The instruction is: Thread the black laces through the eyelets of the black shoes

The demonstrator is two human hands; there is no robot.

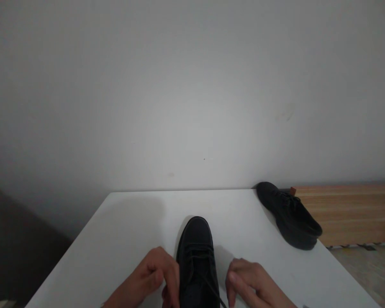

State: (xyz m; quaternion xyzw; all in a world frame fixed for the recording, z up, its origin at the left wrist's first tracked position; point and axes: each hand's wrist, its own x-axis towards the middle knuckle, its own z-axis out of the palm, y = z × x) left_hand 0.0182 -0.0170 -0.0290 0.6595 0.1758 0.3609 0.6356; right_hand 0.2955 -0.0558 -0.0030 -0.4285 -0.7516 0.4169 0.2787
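Left hand (154, 276): fingers curled at left side of laced black shoe (197, 233); pinch cannot be told. Right hand (252, 282): fingers bent near lace (210, 285); likewise. Laced black shoe: mid-table (131, 214), toe wallward (192, 107). Second shoe (284, 214): table's far right edge.

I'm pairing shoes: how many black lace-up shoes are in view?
2: one lace-up shoe between left hand and right hand; another shoe at the right edge of the white table.
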